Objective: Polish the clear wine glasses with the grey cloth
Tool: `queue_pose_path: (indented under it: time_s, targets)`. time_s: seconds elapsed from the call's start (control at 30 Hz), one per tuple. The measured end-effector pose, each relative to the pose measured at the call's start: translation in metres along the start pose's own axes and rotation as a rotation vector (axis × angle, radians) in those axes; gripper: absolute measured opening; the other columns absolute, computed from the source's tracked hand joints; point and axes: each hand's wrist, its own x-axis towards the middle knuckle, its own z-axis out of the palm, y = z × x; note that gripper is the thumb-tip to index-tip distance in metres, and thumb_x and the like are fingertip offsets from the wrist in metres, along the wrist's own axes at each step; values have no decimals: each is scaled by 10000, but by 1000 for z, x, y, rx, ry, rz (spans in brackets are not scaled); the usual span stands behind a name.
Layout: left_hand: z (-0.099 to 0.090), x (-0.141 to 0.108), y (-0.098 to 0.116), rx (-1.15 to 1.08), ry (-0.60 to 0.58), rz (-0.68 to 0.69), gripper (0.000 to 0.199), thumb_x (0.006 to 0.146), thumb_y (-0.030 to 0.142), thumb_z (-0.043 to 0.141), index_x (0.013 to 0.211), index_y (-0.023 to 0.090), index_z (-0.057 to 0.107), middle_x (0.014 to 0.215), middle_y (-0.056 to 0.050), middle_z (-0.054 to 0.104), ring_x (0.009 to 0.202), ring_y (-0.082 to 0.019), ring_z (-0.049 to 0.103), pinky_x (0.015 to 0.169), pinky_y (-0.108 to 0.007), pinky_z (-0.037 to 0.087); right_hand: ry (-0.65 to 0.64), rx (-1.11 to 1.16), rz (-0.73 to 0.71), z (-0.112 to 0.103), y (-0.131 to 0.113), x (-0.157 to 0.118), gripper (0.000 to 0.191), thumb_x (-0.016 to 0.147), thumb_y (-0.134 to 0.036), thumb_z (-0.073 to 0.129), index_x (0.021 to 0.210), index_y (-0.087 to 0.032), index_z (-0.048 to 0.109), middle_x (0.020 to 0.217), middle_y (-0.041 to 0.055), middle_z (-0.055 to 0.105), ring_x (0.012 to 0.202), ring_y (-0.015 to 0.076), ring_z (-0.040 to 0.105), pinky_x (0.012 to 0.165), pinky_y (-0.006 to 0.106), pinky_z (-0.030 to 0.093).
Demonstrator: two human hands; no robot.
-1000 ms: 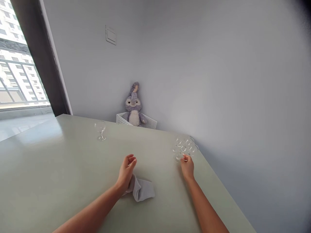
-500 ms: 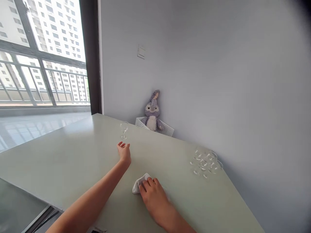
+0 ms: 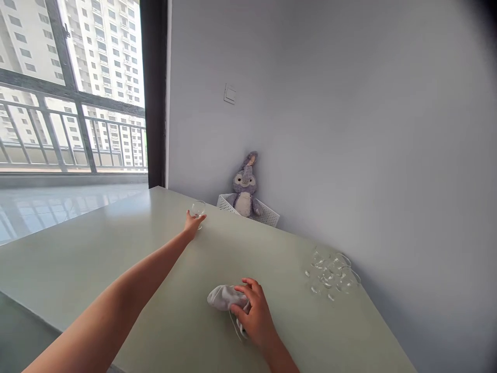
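Note:
A stemmed glass (image 3: 199, 207) stands upright near the far edge of the pale green table (image 3: 155, 305). Around its lower bowl and stem is my left hand (image 3: 192, 224), thumb on one side and fingers on the other. Nearer to me a crumpled whitish cloth (image 3: 222, 298) with a thin cord lies on the table. My right hand (image 3: 254, 311) is over the cloth's right part, its fingers curved and apart; it does not grip the cloth. Several clear glasses (image 3: 330, 272) stand in a cluster at the right edge.
Beyond the far edge, a purple plush toy (image 3: 244, 194) sits in a white perforated basket (image 3: 267, 214). Grey walls with a light switch (image 3: 230, 94) rise behind the table. At the left is a large window with a railing.
My left hand has moved forward and closed around the glass. The fingers of my right hand have lifted and spread from the cloth, which now lies in a different shape.

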Motion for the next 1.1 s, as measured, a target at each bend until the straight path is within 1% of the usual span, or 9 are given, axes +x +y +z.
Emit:
queue_pose_path:
  time_s: [0.17,0.3,0.4,0.53,0.6,0.73,0.8,0.93,1.1]
  targets:
    - [3,-5,-3,3,-39,36,684,615,343,687,1203,198,369,921,-53,562,805,-151,544,748,-319,400,-84,-82,-5,1,2,-3,563,644,-216,659,1189,-244,521,1219,82,493,1122,259,466,917,371,410]
    - [7,-19,-4,5,-80,58,579,628,359,666,1131,203,428,860,-32,543,773,-147,542,687,-292,404,-143,-68,45,-3,-1,-4,620,649,-348,676,1226,-232,483,1146,73,545,1034,239,530,845,323,433]
    - [12,-38,-2,3,-141,62,552,650,406,632,1122,205,429,825,-23,533,733,-143,549,638,-276,402,-105,-35,119,-10,5,0,595,692,-487,604,1211,-218,495,1056,71,597,915,228,582,740,294,438]
    - [20,-71,0,0,-217,90,539,666,445,607,1120,217,429,800,-1,517,656,-112,525,600,-247,391,-44,-46,259,-17,16,4,405,787,-551,427,844,-220,654,700,33,639,666,195,584,577,266,386]
    - [23,-89,-1,54,-224,159,542,658,433,620,1123,226,433,794,5,521,645,-110,508,595,-242,383,-73,20,259,-16,18,5,360,754,-530,484,667,-215,635,622,12,617,596,169,551,533,245,358]
    - [23,-119,-11,304,-166,417,555,666,382,620,1163,249,410,798,17,545,638,-123,495,622,-255,373,-132,330,227,-10,12,5,216,646,-394,629,641,-181,590,596,-23,562,555,121,490,512,209,348]
    - [21,-129,-16,382,-154,492,553,695,381,591,1190,253,382,814,15,553,637,-130,497,640,-267,381,-84,516,267,-10,7,6,211,662,-373,613,634,-176,543,572,-36,516,541,109,463,509,204,351]
    - [16,-137,-24,456,-169,590,565,717,387,573,1218,229,366,860,-14,572,700,-164,528,717,-309,401,184,892,401,-23,6,10,263,734,-438,533,652,-196,467,563,-35,478,507,112,443,488,225,382]
    - [12,-139,-29,506,-187,693,524,712,339,585,1196,228,416,927,-50,583,830,-209,541,818,-340,386,410,858,494,-36,15,9,307,742,-481,509,618,-211,431,526,-20,467,469,143,455,440,259,385]
